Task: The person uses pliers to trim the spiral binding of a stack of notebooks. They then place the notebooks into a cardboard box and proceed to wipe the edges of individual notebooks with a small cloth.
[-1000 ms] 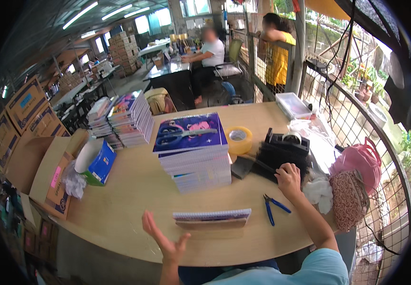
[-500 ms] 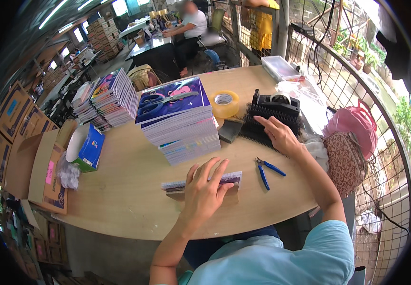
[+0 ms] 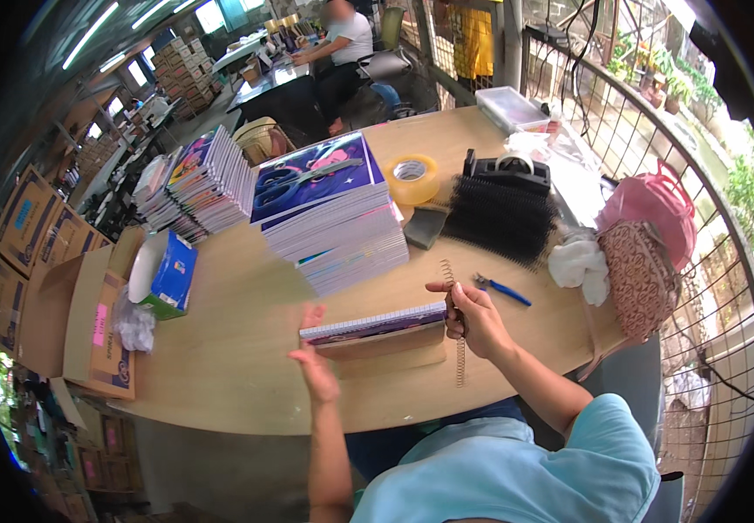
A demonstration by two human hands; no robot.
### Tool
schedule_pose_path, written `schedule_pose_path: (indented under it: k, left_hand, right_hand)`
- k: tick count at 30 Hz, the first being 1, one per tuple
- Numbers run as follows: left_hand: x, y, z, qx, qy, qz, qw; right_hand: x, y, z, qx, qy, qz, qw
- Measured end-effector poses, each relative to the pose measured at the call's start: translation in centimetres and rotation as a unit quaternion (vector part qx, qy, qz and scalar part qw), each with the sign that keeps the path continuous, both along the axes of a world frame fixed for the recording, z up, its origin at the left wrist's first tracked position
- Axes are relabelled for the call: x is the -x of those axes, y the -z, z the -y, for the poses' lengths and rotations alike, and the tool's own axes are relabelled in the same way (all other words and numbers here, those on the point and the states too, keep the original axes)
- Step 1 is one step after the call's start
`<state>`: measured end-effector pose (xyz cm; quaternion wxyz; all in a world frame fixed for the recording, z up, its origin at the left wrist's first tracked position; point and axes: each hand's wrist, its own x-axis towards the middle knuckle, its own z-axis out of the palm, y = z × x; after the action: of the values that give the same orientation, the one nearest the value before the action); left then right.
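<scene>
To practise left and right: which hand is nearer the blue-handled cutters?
Right: the right hand is close beside the blue-handled cutters; the left hand is farther off, at the left end of the notebook.

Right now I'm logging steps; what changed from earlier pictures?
The right hand moved from the black coils to the right end of the notebook, now holding a single coil. The left hand went from the notebook's middle to its left end. The stack and tape stayed.

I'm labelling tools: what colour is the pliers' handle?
The handle is blue, clearest in the head view.
</scene>
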<state>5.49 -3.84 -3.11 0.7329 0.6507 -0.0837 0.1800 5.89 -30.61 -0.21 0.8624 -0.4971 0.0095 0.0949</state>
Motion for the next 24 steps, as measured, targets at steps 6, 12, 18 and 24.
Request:
schedule_pose_path:
  k: [6,12,18,24]
  left_hand:
    - [0.5,0.2,1.2,-0.037,-0.112,0.027,0.993]
    - [3.2,-7.3,7.0,-0.452,-0.147,0.186,0.860]
    - [-0.5,-7.1,10.3,-0.493,-0.044,0.176,0.851]
    - [-1.0,-7.7,10.4,-0.464,-0.030,0.176,0.868]
  right_hand:
    - [-1.0,0.1,0.2,0.041,0.008,0.040,0.998]
    - [-0.1,-3.0,4.5,0.358,0.029,0.222,0.906]
    - [-1.4,-5.2,4.9,0.474,0.002,0.300,0.827]
    - [-3.3,-4.9,4.9,0.415,-0.053,0.397,0.817]
